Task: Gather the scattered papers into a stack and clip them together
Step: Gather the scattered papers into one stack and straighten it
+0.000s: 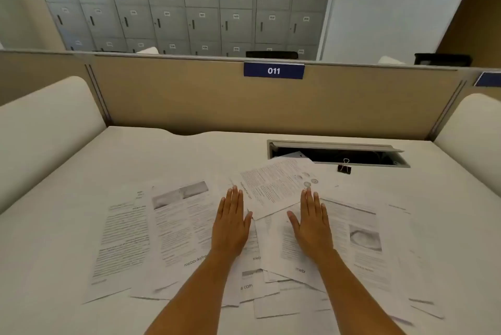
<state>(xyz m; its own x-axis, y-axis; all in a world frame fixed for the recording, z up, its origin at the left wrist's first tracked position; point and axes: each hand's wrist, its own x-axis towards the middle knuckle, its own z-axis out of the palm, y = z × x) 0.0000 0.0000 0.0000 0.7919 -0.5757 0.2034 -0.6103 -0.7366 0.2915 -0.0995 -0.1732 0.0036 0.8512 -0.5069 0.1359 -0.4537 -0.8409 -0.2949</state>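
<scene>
My left hand (230,229) and right hand (311,229) lie flat, palms down, fingers extended, gripping nothing, on the papers (179,229). The papers lie scattered and overlapping across the desk (54,239). The clip (344,167) stands apart, beside the cable slot (336,154).

desk (81,172) | cable hatch (339,154) open | partition (189,96) sign "011" (273,70) | lockers (189,3)

Two bare forearms in view, entering from 6 o'clock; no sleeves visible up to the frame edge. Left hand (230,229) and right hand (311,229): no gloves, rings, watch or wristband seen. Slender fingers (234,199), nails short and unpainted as far as resolution allows. No markings visible.
</scene>
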